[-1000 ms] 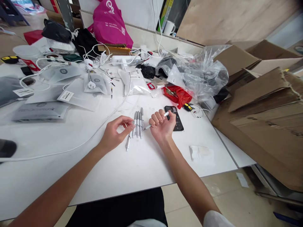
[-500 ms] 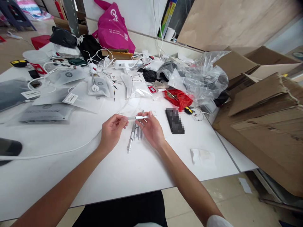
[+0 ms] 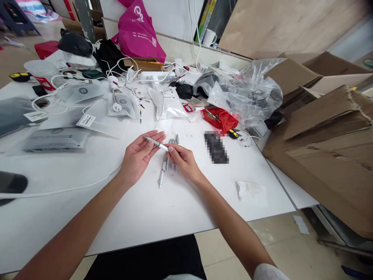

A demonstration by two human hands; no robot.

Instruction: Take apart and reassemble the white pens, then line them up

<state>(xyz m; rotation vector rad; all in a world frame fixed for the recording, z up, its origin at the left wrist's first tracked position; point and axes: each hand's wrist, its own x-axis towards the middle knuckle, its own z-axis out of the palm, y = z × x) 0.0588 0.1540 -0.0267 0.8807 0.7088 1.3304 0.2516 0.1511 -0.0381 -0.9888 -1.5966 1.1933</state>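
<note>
A white and grey pen (image 3: 155, 143) is held above the table between both hands, its grey tip end to the upper left. My left hand (image 3: 138, 155) steadies the tip end, thumb pressed against it and fingers stretched out behind. At the white end, my right hand (image 3: 183, 158) pinches the pen between thumb and fingers. Beneath the hands lie several more pens (image 3: 172, 166) side by side, partly covered by my right hand. One clear-ended pen (image 3: 161, 177) sticks out toward me from the rest.
A blurred-out dark flat object (image 3: 216, 147) lies right of the hands. Grey packets (image 3: 56, 140) and a white cable (image 3: 96, 182) are on the left. Behind are a white pouch (image 3: 167, 103), a red bag (image 3: 221, 120) and clear plastic (image 3: 247, 91). Cardboard boxes (image 3: 326, 147) border the right side.
The pen has turned from nearly level to slanting, its left end now higher. My left hand has opened its fingers behind it, and my right hand has turned over, pinching the white end.
</note>
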